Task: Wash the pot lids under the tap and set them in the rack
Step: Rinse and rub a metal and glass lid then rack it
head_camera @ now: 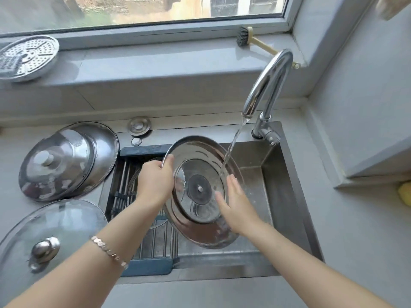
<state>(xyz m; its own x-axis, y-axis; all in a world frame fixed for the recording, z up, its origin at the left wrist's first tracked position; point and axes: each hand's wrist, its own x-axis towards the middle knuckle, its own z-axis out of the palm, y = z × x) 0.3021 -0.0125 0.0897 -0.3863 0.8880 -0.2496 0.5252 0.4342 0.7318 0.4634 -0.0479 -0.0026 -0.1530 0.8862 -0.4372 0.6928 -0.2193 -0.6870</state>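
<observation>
One tip: with the left grip [155, 183] clamped on the lid [200, 156] rim, turn it so the flat-fingered right grip [238, 207], seemingly rubbing, reaches everywhere.

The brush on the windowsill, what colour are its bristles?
Dark grey, on the brush with a cream handle; head view shows it.

Soft, even daylight enters through the window [155, 10] at the top, shadows stay faint, bright glints sit on the tap [270, 81] and the steel lid [193, 152] (neither blown out), and the wide lens bows the windowsill [155, 61] and stretches the corners.
</observation>
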